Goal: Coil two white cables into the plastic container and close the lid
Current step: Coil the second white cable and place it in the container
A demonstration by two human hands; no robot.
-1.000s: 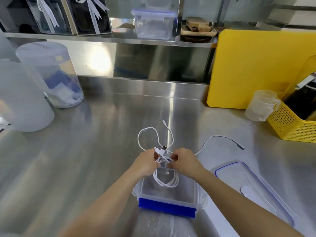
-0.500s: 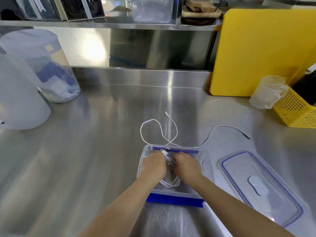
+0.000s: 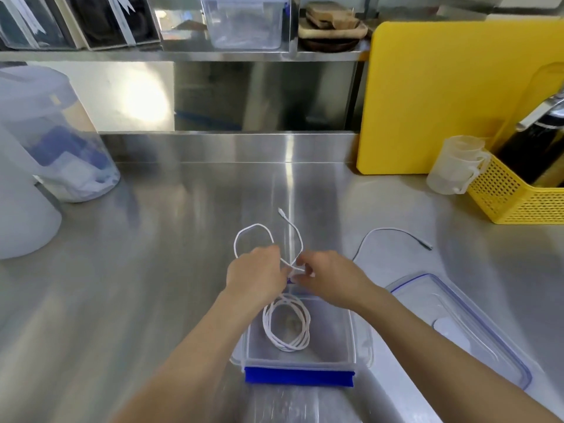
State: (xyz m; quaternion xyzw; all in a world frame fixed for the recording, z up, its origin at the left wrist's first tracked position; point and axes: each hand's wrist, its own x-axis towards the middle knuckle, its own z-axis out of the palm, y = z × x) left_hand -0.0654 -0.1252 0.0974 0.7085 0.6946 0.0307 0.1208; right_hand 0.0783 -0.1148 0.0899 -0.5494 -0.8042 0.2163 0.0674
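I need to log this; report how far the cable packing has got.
Done: one coil lies in the container. In hand: both hands, left and right, pinch loose white cable. Left: the remaining cable on the counter, then the lid.

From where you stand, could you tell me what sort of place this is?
Probably a commercial kitchen or café prep area: a stainless steel counter, a yellow cutting board leaning against the back wall, and stacked measuring cups beside a yellow basket.
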